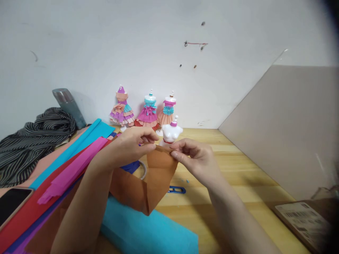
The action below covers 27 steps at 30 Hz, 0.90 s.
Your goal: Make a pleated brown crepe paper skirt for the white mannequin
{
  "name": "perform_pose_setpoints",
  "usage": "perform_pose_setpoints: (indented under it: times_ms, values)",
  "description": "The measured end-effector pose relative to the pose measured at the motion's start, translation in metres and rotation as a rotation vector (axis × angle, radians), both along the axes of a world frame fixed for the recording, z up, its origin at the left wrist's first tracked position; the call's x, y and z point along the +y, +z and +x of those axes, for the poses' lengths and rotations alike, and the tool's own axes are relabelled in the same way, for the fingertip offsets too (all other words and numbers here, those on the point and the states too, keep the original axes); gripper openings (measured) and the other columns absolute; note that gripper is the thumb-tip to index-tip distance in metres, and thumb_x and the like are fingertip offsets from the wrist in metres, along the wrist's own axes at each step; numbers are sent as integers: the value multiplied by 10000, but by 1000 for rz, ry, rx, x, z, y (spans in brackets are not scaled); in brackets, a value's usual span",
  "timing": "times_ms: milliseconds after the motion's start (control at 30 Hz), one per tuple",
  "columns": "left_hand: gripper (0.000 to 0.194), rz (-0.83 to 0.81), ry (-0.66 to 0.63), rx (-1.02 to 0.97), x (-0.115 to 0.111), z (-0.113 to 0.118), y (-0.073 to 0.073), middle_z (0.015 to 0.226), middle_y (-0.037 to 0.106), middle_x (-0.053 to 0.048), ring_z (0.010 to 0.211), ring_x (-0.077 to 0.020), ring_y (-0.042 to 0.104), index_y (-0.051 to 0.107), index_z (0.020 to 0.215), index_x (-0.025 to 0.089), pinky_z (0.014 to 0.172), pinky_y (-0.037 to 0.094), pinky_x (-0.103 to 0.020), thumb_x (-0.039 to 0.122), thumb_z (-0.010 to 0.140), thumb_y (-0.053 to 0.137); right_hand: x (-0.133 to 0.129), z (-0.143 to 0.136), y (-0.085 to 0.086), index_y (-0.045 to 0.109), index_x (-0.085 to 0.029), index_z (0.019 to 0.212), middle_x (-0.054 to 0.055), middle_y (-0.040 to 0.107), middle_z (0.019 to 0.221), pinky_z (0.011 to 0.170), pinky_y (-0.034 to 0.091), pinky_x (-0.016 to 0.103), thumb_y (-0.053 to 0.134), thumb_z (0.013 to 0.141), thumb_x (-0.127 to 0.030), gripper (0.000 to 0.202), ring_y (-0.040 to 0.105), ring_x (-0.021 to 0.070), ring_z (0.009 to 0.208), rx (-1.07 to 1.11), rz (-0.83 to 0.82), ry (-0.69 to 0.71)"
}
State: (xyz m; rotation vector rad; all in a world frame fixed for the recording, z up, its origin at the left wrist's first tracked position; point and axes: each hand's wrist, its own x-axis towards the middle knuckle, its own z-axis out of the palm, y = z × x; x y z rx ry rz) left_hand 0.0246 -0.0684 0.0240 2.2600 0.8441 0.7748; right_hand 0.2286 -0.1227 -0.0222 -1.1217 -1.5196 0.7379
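Observation:
A strip of brown crepe paper (pixel 161 176) hangs between my hands, its upper edge pinched at both ends. My left hand (pixel 135 143) grips the edge's left end between thumb and fingers. At the right end, my right hand (pixel 194 157) pinches it the same way. Just behind the paper stands a small white mannequin (pixel 172 133) with a pink band at its neck and a red one at its waist. A roll of tape (pixel 143 170) lies partly hidden behind the brown strip. Below hangs or lies a blue crepe sheet (pixel 150 231).
Three dressed mannequins (pixel 150 111) stand against the wall. Coloured paper rolls (pixel 76 165), a striped cloth (pixel 39 137), a bottle (pixel 69 107) and a phone (pixel 14 204) are at left. A blue cutter (pixel 177 189) lies mid-table; a labelled package (pixel 304 218) sits at right.

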Motion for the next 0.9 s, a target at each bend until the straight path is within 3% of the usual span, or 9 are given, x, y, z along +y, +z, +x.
perform_pose_setpoints:
  times_ms: [67, 200, 300, 400, 633, 733, 800, 900]
  values:
    - [241, -97, -88, -41, -2, -2, 5, 904, 695, -27, 801, -142, 612, 669, 990, 173, 694, 475, -231, 255, 772, 606, 0, 0, 0, 685, -191, 763, 2, 641, 637, 567, 437, 282, 726, 705, -274, 109, 565, 148, 594, 37, -26, 18]
    - [231, -179, -106, -16, -1, -2, 7, 788, 664, -14, 707, -131, 574, 696, 861, 165, 585, 425, -209, 358, 803, 583, -1, 1, 2, 678, -188, 740, -8, 616, 618, 538, 419, 262, 750, 684, -285, 133, 538, 127, 570, 100, -72, 88]
    - [165, -169, -104, 83, 3, 0, 1, 654, 586, 17, 618, -104, 496, 671, 730, 158, 531, 360, -198, 296, 778, 595, -3, 3, 6, 674, -184, 718, -5, 610, 605, 523, 413, 259, 743, 700, -305, 140, 531, 126, 562, 42, -70, 130]
    - [127, -185, -226, 158, 6, 3, -4, 589, 530, 35, 574, -88, 448, 627, 661, 153, 512, 325, -197, 229, 757, 596, -7, 6, 11, 670, -181, 691, 1, 611, 598, 524, 413, 261, 707, 742, -300, 134, 533, 129, 566, -73, -42, 129]
    - [129, -169, -379, 211, 8, -15, 1, 610, 564, 26, 589, -101, 494, 601, 655, 168, 535, 373, -197, 167, 783, 585, -5, 29, 19, 655, -179, 668, 0, 587, 556, 476, 380, 251, 669, 773, -342, 193, 503, 124, 516, -204, -62, 61]
    - [115, -183, -402, 226, 9, -31, 6, 662, 615, 5, 641, -116, 549, 628, 693, 172, 586, 416, -198, 189, 801, 592, 10, 43, 13, 708, -174, 783, 32, 667, 698, 542, 426, 263, 685, 746, -312, 145, 560, 151, 619, -338, -165, 33]
    - [107, -164, -372, 227, 9, -37, 9, 663, 604, 13, 638, -107, 534, 633, 703, 176, 589, 411, -186, 196, 801, 596, 22, 50, 5, 725, -181, 938, 53, 702, 852, 617, 462, 286, 693, 719, -244, 230, 593, 168, 700, -406, -234, 51]
    - [113, -154, -306, 210, 10, -37, 11, 638, 563, 32, 609, -87, 497, 616, 686, 173, 567, 394, -165, 203, 794, 601, 38, 51, -13, 742, -177, 875, 42, 709, 841, 624, 459, 276, 706, 652, -150, 227, 586, 153, 671, -414, -299, 177]
